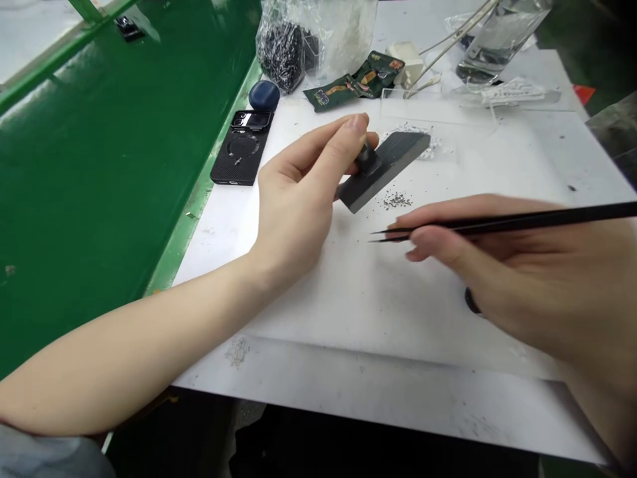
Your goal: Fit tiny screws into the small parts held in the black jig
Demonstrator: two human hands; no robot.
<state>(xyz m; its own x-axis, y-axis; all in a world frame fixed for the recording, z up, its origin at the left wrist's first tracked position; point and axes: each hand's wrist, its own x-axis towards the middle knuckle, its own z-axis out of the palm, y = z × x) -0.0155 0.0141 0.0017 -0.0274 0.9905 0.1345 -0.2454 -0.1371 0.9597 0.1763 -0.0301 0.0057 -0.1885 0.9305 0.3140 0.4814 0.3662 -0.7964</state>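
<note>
My left hand (303, 192) is closed in a pinch on a small dark part (367, 158) that rests on top of a dark grey rectangular block (393, 162) lying on the white table (348, 299). My right hand (522, 272) is closed around black tweezers (497, 222), whose tips point left and hover just above the table, a little below the block. Small piles of tiny grey bits (397, 199) lie beside the block and behind it.
A black phone (242, 147) and a dark blue case (264, 95) lie at the table's left edge, next to a green conveyor belt (99, 166). At the back are a plastic bag of dark parts (286, 43), green snack packets (355, 83) and clear plastic items (497, 40).
</note>
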